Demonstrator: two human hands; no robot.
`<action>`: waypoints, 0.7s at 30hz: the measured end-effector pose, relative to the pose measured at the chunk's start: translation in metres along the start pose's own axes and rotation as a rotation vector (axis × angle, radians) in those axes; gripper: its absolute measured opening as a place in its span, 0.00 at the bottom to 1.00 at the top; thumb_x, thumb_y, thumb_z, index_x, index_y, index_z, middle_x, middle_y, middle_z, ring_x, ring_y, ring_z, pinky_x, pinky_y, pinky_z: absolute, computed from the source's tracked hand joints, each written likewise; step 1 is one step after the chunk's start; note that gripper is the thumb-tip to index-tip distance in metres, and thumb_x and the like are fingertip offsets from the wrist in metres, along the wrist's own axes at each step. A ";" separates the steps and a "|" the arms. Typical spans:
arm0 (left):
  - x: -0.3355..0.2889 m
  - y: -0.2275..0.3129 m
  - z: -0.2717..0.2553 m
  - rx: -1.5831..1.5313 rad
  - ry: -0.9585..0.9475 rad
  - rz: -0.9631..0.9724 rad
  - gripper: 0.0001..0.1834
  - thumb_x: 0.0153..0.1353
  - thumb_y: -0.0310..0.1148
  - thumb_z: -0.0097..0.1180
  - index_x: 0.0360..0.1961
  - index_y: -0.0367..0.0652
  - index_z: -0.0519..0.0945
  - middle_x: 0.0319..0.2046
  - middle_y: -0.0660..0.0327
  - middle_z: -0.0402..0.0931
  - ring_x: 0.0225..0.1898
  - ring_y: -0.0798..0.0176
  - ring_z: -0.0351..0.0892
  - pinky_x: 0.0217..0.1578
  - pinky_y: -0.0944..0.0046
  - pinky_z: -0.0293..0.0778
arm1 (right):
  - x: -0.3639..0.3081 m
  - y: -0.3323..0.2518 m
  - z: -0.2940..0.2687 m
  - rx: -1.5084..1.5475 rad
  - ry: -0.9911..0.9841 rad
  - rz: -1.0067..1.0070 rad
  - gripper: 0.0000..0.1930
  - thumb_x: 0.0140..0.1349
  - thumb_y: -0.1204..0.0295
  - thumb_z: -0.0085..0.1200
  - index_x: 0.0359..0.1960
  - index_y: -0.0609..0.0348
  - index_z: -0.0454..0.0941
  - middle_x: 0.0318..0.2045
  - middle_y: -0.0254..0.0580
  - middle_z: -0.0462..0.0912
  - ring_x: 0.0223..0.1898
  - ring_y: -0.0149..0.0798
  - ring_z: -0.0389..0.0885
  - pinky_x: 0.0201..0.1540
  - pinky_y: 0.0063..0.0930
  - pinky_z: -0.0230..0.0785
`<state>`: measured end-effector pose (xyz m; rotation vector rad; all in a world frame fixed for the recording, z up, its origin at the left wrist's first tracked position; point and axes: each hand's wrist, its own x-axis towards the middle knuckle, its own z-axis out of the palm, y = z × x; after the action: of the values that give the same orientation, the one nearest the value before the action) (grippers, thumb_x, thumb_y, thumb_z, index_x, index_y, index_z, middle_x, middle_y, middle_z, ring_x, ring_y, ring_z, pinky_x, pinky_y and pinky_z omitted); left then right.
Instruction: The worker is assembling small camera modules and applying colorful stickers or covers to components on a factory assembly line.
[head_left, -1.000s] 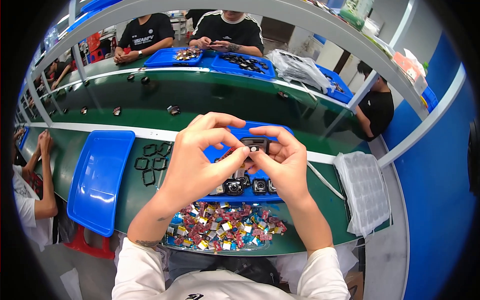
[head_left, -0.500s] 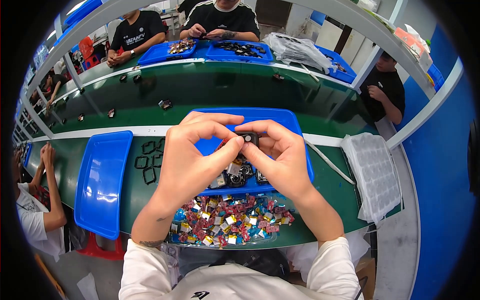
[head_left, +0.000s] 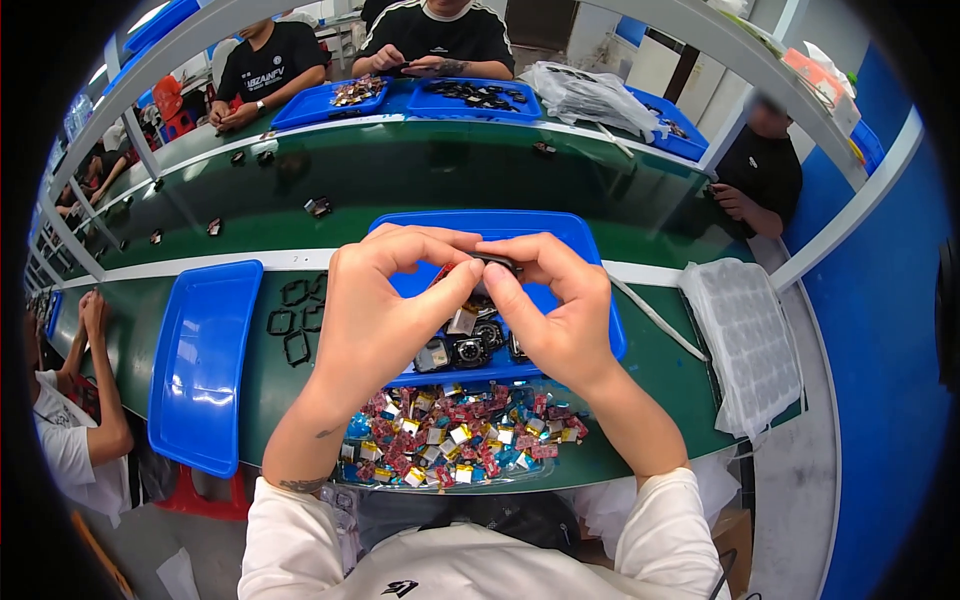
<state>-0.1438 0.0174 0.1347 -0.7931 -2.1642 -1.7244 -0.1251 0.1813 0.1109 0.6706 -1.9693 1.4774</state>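
Observation:
Both hands are raised over a blue tray (head_left: 560, 232), fingertips meeting around a small black watch case (head_left: 499, 263). It is tilted so mostly its dark edge shows. My left hand (head_left: 392, 292) pinches it at thumb and forefinger, with a bit of red circuit board (head_left: 443, 272) visible beside the fingers. My right hand (head_left: 556, 312) grips the other side, thumb below and forefinger above. Beneath them in the tray lie several black watch cases (head_left: 470, 350), some with round parts showing. Fingers hide part of the held piece.
Nearer me, a clear tray holds a heap of red circuit boards with small batteries (head_left: 460, 438). Black frames (head_left: 296, 320) and a blue tray (head_left: 205, 370) lie left. At right sits a stack of clear plastic trays (head_left: 742, 350). Parts dot the green conveyor (head_left: 420, 170); co-workers sit around.
The watch case has tipped from showing its face with a pale round spot to nearly edge-on. My right thumb has shifted with it. The co-worker at right has lowered a hand.

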 end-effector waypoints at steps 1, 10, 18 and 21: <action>-0.001 0.000 0.002 0.021 0.029 0.018 0.05 0.48 0.27 0.64 0.27 0.37 0.84 0.35 0.53 0.83 0.40 0.62 0.80 0.39 0.65 0.74 | 0.001 0.002 -0.001 0.034 0.020 0.021 0.07 0.57 0.78 0.56 0.37 0.67 0.78 0.27 0.42 0.84 0.28 0.30 0.83 0.32 0.21 0.73; 0.002 0.000 0.000 0.108 0.023 0.132 0.06 0.52 0.25 0.64 0.31 0.35 0.83 0.36 0.55 0.81 0.34 0.68 0.79 0.36 0.71 0.73 | 0.006 0.001 -0.014 0.240 0.108 0.207 0.07 0.58 0.77 0.55 0.37 0.68 0.78 0.31 0.39 0.82 0.31 0.26 0.81 0.35 0.18 0.72; -0.004 0.007 0.003 0.094 -0.008 0.072 0.04 0.52 0.26 0.64 0.25 0.37 0.81 0.24 0.64 0.79 0.26 0.75 0.71 0.28 0.74 0.66 | 0.006 0.004 -0.015 0.397 0.051 0.228 0.08 0.59 0.78 0.56 0.38 0.68 0.76 0.32 0.40 0.82 0.34 0.26 0.80 0.38 0.19 0.72; -0.007 0.012 0.005 0.276 0.017 0.218 0.05 0.52 0.26 0.64 0.25 0.37 0.80 0.23 0.65 0.78 0.25 0.75 0.71 0.28 0.74 0.66 | 0.006 0.003 -0.012 0.449 0.068 0.252 0.07 0.59 0.78 0.56 0.38 0.69 0.76 0.33 0.41 0.81 0.34 0.27 0.80 0.38 0.19 0.72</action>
<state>-0.1311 0.0227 0.1394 -0.8954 -2.1509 -1.2891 -0.1293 0.1938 0.1156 0.5560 -1.7295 2.1018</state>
